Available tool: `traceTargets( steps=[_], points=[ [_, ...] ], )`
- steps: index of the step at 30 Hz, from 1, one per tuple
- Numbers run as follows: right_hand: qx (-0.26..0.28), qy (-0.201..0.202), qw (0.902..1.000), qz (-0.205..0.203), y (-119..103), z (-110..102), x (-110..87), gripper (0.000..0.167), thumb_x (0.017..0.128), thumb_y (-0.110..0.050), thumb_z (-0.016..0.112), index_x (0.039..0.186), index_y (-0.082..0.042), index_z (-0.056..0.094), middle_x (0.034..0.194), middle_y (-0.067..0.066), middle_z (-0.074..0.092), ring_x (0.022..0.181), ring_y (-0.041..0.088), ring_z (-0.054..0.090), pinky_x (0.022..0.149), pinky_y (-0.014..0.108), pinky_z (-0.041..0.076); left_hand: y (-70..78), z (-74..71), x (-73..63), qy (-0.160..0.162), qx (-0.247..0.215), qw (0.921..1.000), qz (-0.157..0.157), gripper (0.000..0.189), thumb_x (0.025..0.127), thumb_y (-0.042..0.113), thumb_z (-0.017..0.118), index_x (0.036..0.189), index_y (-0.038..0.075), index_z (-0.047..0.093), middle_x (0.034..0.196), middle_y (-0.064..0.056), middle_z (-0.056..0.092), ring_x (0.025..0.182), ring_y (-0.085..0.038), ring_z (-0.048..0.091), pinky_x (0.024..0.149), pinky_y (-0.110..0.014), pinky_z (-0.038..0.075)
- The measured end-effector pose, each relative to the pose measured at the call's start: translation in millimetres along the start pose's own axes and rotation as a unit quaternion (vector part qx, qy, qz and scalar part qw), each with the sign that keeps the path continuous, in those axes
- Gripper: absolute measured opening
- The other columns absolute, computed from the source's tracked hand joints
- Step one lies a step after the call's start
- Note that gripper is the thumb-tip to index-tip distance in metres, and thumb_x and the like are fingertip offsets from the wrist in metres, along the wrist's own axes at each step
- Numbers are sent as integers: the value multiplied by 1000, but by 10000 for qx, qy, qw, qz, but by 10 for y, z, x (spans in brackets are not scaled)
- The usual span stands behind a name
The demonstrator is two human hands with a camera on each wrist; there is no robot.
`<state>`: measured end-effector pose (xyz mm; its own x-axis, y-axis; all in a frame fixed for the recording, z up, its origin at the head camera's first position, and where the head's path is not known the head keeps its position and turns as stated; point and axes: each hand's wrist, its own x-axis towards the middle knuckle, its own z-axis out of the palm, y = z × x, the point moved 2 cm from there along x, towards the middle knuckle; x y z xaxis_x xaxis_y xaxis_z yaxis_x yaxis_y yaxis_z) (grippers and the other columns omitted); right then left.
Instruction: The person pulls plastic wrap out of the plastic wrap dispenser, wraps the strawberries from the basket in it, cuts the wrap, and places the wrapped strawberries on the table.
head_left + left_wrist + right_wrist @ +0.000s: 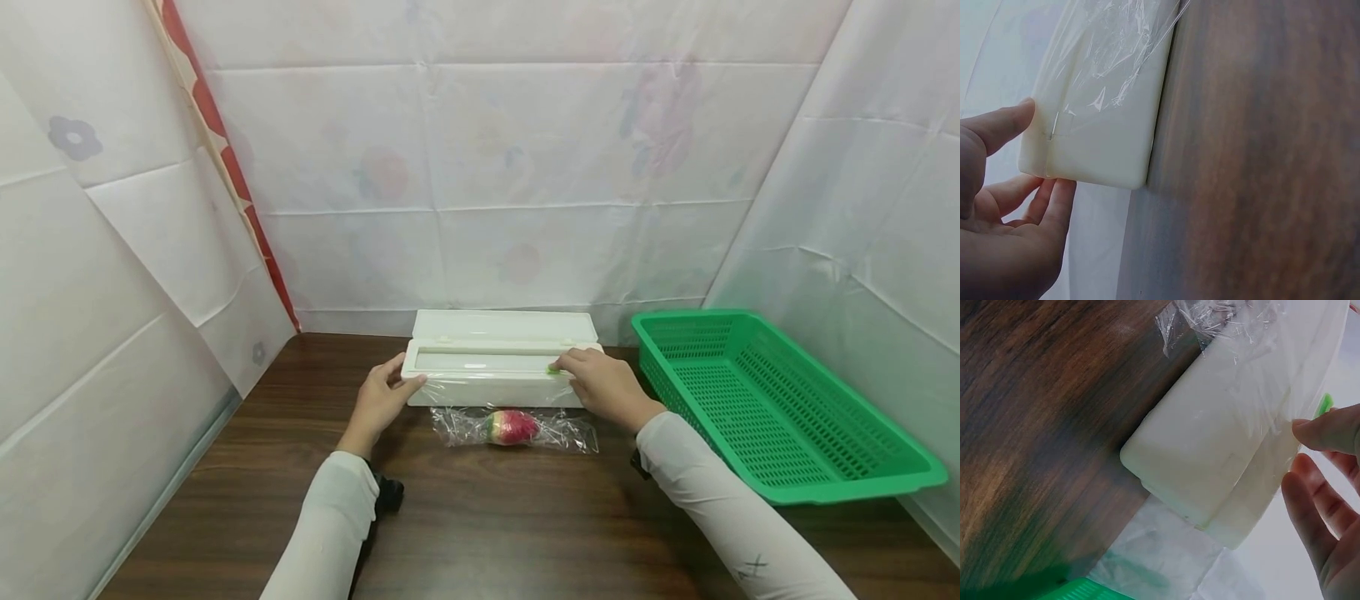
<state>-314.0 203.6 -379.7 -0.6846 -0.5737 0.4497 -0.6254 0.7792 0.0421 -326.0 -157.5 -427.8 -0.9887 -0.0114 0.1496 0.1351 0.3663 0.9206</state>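
White rectangular plastic box (pixel 487 389) is standing at your twelve o'clock, lid (pixel 504 325) raised; your left hand (pixel 377 407) is gripping its nine-o'clock end, your right hand (pixel 609 387) is pinching its small green slider (pixel 1324 405).

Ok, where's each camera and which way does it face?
Head-worn: faces forward and down at the white box; left grip, right grip and sleeves show.
On left wrist: faces box's left end; left grip shows.
On right wrist: faces box's right end; right grip shows.
Both wrist views share the box and table.
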Motion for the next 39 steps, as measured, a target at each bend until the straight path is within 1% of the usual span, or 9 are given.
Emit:
traceTargets(
  steps=[7, 14, 17, 20, 24, 28, 32, 35, 39],
  points=[
    [-227, -90, 9993, -266, -29, 15, 33, 41, 91, 2, 61, 121, -24, 71, 119, -4, 69, 101, 22, 66, 43, 29, 42, 4, -12, 7, 6, 82, 10000, 16, 69, 95, 28, 72, 152, 5, 41, 136, -19, 43, 126, -34, 54, 101, -43, 48],
    [-400, -110, 9982, -436, -55, -3, 38, 46, 92, 3, 60, 127, -26, 69, 123, -6, 68, 102, 22, 66, 40, 27, 38, 5, -10, 31, 38, 136, 9999, 33, 71, 94, 28, 73, 152, 3, 41, 136, -20, 43, 127, -36, 54, 103, -43, 47],
    [-314, -204, 9984, -419, -51, -21, 38, 49, 91, 3, 59, 129, -26, 68, 123, -6, 68, 103, 23, 65, 40, 27, 38, 6, -8, 29, 46, 156, 9999, 14, 71, 94, 29, 73, 152, 3, 41, 137, -20, 43, 127, -36, 53, 103, -44, 47],
    [-112, -477, 9983, -319, -36, -48, 40, 55, 88, 4, 60, 132, -27, 66, 126, -5, 66, 108, 24, 63, 42, 26, 39, 4, -2, 24, 14, 174, 9998, -7, 71, 95, 30, 73, 152, 4, 40, 137, -20, 43, 127, -36, 53, 103, -43, 47],
    [320, -745, 9967, -84, -5, -97, 55, 57, 83, 7, 63, 134, -20, 64, 127, 2, 62, 96, 22, 63, 46, 25, 41, 7, 9, 16, -53, 143, 9999, -63, 71, 95, 31, 72, 153, 5, 40, 138, -19, 42, 128, -35, 53, 102, -42, 47],
    [627, -344, 9974, 91, -21, -144, 101, 44, 82, 9, 65, 124, -6, 66, 115, 11, 62, 81, 20, 59, 58, 29, 49, 8, 10, 8, -57, 84, 9999, -68, 72, 95, 29, 72, 153, 4, 39, 139, -20, 42, 128, -35, 53, 102, -43, 47],
    [1059, 114, 9942, 178, -117, -132, 155, 25, 85, 6, 69, 110, 1, 68, 99, 13, 66, 83, 22, 63, 72, 36, 55, -3, 3, 9, -38, 64, 10000, -55, 71, 95, 28, 72, 153, 3, 40, 140, -20, 41, 128, -35, 53, 103, -42, 47],
    [1254, 243, 9915, 247, -200, -75, 176, 19, 87, 1, 74, 105, 1, 69, 94, 11, 67, 85, 23, 65, 74, 37, 56, -11, -1, 15, -22, 39, 10000, -52, 70, 94, 28, 73, 152, 4, 41, 140, -20, 41, 128, -35, 53, 103, -41, 47],
    [1213, 452, 9908, 382, -270, 16, 192, 19, 86, -6, 79, 102, -1, 70, 92, 10, 67, 84, 23, 66, 72, 36, 57, -18, -5, 17, -4, 28, 10000, -28, 71, 94, 28, 73, 152, 3, 41, 139, -21, 42, 127, -35, 53, 104, -42, 46]
  ],
)
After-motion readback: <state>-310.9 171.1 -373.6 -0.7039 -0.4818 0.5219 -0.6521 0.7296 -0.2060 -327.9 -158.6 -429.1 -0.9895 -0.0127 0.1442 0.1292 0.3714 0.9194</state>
